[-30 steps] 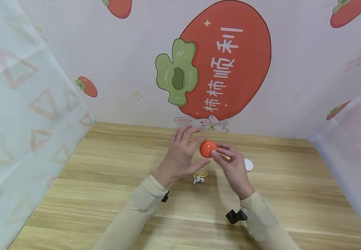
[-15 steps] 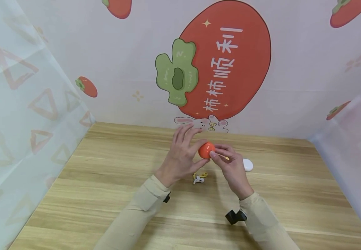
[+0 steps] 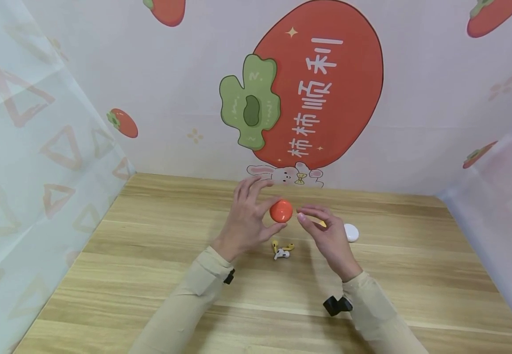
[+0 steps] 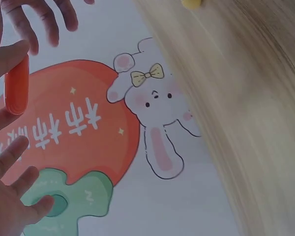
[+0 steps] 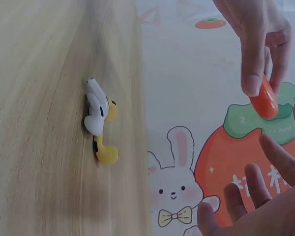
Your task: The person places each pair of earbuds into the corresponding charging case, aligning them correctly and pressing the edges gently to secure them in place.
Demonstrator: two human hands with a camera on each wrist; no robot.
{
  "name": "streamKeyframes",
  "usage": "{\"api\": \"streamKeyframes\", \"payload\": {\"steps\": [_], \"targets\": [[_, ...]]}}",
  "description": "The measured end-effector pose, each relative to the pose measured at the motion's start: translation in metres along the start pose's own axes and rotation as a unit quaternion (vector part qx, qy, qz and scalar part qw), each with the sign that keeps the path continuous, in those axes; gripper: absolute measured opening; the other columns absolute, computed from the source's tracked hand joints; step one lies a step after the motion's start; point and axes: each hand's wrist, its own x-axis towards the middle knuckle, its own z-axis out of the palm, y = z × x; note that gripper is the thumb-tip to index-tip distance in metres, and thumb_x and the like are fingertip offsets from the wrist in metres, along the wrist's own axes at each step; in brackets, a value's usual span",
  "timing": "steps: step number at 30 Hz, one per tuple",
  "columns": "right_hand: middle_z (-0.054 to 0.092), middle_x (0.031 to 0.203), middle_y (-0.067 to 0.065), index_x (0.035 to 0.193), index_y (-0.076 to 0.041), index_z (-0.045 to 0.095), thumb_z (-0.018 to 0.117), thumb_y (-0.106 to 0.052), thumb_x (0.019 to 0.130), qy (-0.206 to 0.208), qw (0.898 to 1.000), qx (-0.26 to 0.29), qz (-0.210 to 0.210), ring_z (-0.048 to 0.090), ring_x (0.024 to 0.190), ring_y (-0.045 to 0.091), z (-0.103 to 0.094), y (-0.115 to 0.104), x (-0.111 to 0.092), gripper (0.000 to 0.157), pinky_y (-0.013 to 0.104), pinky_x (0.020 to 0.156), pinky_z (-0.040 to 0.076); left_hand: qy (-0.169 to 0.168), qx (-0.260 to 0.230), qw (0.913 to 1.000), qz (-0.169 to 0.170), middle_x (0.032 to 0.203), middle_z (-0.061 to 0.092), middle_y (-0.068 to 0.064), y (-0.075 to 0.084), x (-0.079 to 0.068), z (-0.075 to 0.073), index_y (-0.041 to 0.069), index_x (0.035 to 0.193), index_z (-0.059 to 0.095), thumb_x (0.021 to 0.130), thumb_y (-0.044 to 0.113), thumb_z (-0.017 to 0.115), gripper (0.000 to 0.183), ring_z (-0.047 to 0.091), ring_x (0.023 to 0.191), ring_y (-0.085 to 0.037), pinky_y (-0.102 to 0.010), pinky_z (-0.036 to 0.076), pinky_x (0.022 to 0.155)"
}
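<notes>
My left hand [image 3: 248,216] pinches a glossy orange-red round earbud case [image 3: 281,211] between thumb and index finger, up off the table, its other fingers spread. From the side in the left wrist view, the case [image 4: 17,87] looks like a thick, rounded disc. My right hand [image 3: 330,238] is a short gap to the right of it, thumb and fingers parted, with nothing between them. Below the hands, a white earbud [image 3: 282,253] and yellow earbuds [image 3: 289,247] lie in a small cluster; the right wrist view shows a white earbud [image 5: 95,115] touching a yellow earbud [image 5: 107,153].
On the wooden table [image 3: 149,275], a white round case [image 3: 351,232] lies just beyond my right hand. A small yellow item [image 3: 323,223] is mostly hidden behind that hand. A printed cloth wall [image 3: 185,88] stands along the back, with cloth sides left and right.
The case passes from my right hand to my left. My right fingers have let go of it, and my left hand has moved slightly left with it.
</notes>
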Motion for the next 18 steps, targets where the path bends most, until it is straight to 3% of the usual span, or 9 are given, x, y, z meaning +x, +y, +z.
{"api": "streamKeyframes", "payload": {"steps": [8, 18], "targets": [[0.055, 0.138, 0.014, 0.123, -0.002, 0.07, 0.071, -0.03, 0.097, 0.01, 0.999, -0.031, -0.005, 0.049, 0.13, 0.026, -0.006, 0.005, -0.001, 0.038, 0.052, 0.107, 0.044, -0.063, -0.005, 0.995, -0.077, 0.136, 0.054, -0.013, -0.024, -0.015, 0.001, 0.012, 0.111, 0.077, 0.072, 0.04, 0.092, 0.05, 0.04, 0.135, -0.038, -0.056, 0.027, 0.113], [0.058, 0.135, 0.006, 0.125, -0.005, 0.07, 0.072, -0.029, 0.096, 0.01, 0.998, -0.056, -0.017, 0.054, 0.126, 0.021, -0.019, 0.013, -0.004, 0.038, 0.043, 0.102, 0.049, -0.144, -0.003, 0.9721, -0.185, 0.134, 0.055, -0.014, -0.064, -0.036, -0.008, 0.014, 0.113, 0.078, 0.071, 0.041, 0.093, 0.053, 0.041, 0.13, -0.04, -0.06, 0.026, 0.11]]}}
